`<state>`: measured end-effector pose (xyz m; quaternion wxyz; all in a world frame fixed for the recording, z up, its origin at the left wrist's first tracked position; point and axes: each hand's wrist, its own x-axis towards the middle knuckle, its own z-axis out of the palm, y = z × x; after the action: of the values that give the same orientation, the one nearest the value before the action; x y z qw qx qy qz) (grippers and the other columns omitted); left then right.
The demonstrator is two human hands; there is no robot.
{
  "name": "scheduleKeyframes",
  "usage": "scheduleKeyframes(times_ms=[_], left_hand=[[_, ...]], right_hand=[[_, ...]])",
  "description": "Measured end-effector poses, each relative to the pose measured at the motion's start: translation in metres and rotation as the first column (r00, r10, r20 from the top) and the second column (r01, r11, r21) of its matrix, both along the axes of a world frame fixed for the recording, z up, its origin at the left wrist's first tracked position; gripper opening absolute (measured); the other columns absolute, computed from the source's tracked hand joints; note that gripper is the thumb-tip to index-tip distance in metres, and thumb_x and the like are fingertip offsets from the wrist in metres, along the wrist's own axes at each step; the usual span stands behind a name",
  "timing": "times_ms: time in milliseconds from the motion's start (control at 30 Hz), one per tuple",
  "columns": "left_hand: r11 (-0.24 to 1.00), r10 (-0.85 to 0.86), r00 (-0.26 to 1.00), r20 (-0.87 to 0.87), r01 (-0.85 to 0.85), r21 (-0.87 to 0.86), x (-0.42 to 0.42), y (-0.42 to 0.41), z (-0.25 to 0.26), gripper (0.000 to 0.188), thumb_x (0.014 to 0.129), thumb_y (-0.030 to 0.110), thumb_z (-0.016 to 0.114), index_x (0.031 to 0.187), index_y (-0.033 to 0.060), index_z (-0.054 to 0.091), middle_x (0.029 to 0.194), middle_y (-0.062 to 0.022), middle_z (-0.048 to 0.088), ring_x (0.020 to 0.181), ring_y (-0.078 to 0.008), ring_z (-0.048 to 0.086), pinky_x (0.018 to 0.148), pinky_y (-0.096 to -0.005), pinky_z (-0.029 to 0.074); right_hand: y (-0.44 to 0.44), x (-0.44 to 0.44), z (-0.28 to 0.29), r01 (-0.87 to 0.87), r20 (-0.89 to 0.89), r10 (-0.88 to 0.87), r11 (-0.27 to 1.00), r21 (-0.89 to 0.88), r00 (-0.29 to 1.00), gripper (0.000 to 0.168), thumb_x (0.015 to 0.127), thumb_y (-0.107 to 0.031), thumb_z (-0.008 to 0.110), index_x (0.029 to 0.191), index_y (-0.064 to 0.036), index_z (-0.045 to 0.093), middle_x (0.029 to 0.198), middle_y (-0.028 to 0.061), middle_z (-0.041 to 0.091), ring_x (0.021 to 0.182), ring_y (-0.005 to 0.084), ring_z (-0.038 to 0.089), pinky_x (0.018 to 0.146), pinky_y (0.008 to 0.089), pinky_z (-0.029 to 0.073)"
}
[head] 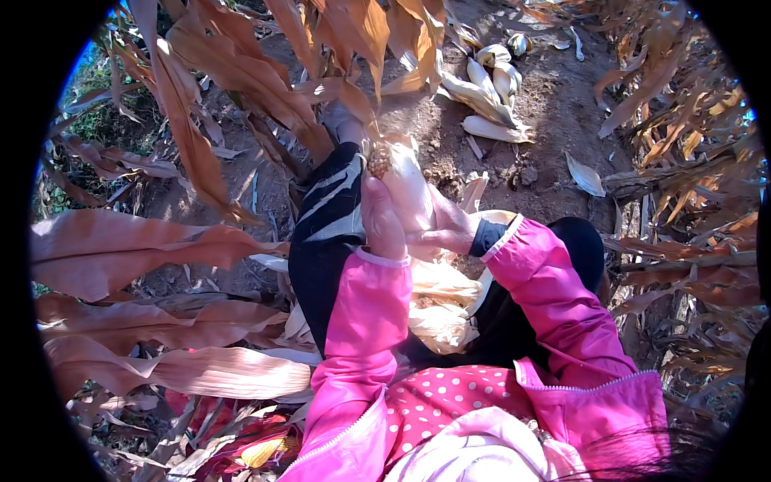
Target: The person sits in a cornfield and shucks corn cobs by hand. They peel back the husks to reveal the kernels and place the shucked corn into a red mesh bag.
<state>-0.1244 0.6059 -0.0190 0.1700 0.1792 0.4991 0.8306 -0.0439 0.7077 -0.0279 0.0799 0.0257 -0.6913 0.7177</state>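
Note:
A corn ear (pixel 408 184) wrapped in pale husk is held between my two hands, above my lap. The husk is parted at its upper left, where brownish kernels or cob (pixel 378 160) show. My left hand (pixel 383 220) grips the ear's left side, its thumb just below that bare patch. From the right, my right hand (pixel 450 224) holds the lower part of the husk; some of its fingers are hidden behind the ear. Stripped pale husks (pixel 444 304) lie between my legs, under my forearms.
Several ears in husk (pixel 497 90) are heaped on the bare soil (pixel 551 144) ahead. Dry corn leaves (pixel 229 78) hang close at upper left, and dry stalks (pixel 686 253) line the right. At lower left a bare yellow ear (pixel 263 452) rests on red material (pixel 238 443).

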Motion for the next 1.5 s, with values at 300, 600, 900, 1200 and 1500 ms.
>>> scheduleKeyframes(times_ms=[300, 600, 900, 1200, 1500], left_hand=[[0.934, 0.176, 0.902, -0.394, -0.279, -0.221, 0.009, -0.007, 0.035, 0.036, 0.098, 0.024, 0.037, 0.109, -0.0039, 0.058, 0.093, -0.0082, 0.063, 0.083, -0.0165, 0.060, 0.075, -0.0272, 0.047], [0.951, 0.059, 0.943, 0.327, -0.153, 0.270, -0.004, -0.006, -0.003, 0.016, 0.092, 0.011, 0.045, 0.097, -0.0016, 0.053, 0.090, -0.0099, 0.059, 0.083, -0.0194, 0.060, 0.076, -0.0325, 0.049], [0.902, -0.050, 0.883, 0.467, -0.161, 0.401, 0.006, -0.001, -0.014, 0.020, 0.096, 0.011, 0.036, 0.103, -0.0018, 0.050, 0.110, -0.0251, 0.056, 0.106, -0.0333, 0.055, 0.100, -0.0465, 0.040], [0.828, -0.558, 0.799, 0.223, 0.556, 0.079, 0.031, -0.090, 0.015, 0.026, 0.097, 0.024, 0.043, 0.090, 0.0011, 0.054, 0.067, -0.0160, 0.062, 0.047, -0.0133, 0.054, 0.046, -0.0204, 0.043], [0.893, -0.449, 0.894, 0.015, 0.449, -0.011, 0.011, -0.073, 0.027, 0.074, 0.075, 0.035, 0.074, 0.127, -0.0033, 0.039, 0.121, -0.0142, 0.051, 0.113, -0.0209, 0.050, 0.098, -0.0344, 0.039]], right_hand=[[0.005, 0.002, 0.001, -0.114, 0.156, 0.142, 0.977, -0.178, 0.977, 0.093, 0.064, -0.003, 0.077, 0.138, -0.003, 0.021, 0.129, 0.0099, 0.043, 0.120, 0.0199, 0.040, 0.102, 0.0343, 0.031], [0.011, -0.002, -0.012, -0.091, 0.142, 0.116, 0.981, -0.171, 0.983, 0.083, 0.069, -0.011, 0.076, 0.136, -0.002, 0.027, 0.127, 0.0106, 0.046, 0.118, 0.0186, 0.044, 0.100, 0.0346, 0.036], [-0.001, -0.010, -0.023, 0.371, 0.120, -0.378, 0.713, -0.595, 0.918, 0.030, 0.094, -0.027, 0.050, 0.115, -0.006, 0.048, 0.100, 0.0057, 0.058, 0.091, 0.0160, 0.056, 0.082, 0.0307, 0.046], [0.090, -0.004, 0.001, 0.533, 0.198, -0.680, 0.327, -0.780, 0.706, 0.045, 0.089, -0.042, 0.055, 0.110, -0.003, 0.048, 0.097, 0.0125, 0.058, 0.090, 0.0243, 0.059, 0.082, 0.0392, 0.050], [0.036, -0.002, 0.033, 0.442, -0.020, -0.488, 0.807, -0.392, 0.873, 0.029, 0.093, -0.023, 0.053, 0.115, -0.005, 0.050, 0.096, 0.0006, 0.055, 0.089, 0.0089, 0.053, 0.076, 0.0240, 0.045]])
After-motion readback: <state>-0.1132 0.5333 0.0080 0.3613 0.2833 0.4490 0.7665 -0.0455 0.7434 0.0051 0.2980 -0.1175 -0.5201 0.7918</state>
